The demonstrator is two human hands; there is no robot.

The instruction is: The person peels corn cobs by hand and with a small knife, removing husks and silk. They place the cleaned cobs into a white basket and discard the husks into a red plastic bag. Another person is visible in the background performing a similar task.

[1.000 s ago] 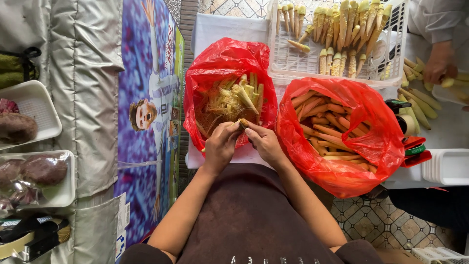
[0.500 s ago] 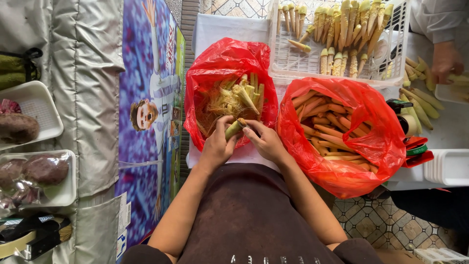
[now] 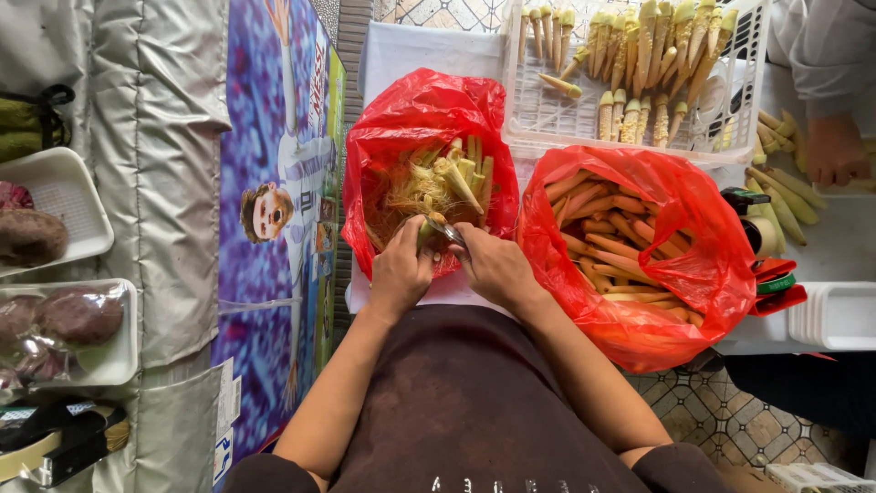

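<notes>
Far left, white trays (image 3: 55,192) of dark roots, partly cut off by the frame. Then a silver cover (image 3: 160,183) and a blue poster (image 3: 283,137). Left hand (image 3: 399,269) closed round a baby corn ear (image 3: 429,228), held over the rim of the left red bag (image 3: 429,119) of husks. Right hand (image 3: 493,265) closed on a small blade (image 3: 453,236) touching the ear; blade mostly hidden, so its shape is hard to tell. Right red bag (image 3: 639,256) holds peeled corn, white basket (image 3: 639,73) behind it holds more. Another person's hand (image 3: 835,151) far right among green ears, sleeve cut off. Risks, judged: blade sits near the left fingers, a slip could nick them; husk could drop outside the bag onto the worktop (image 3: 429,50). Fingertips on both hands are largely hidden.
</notes>
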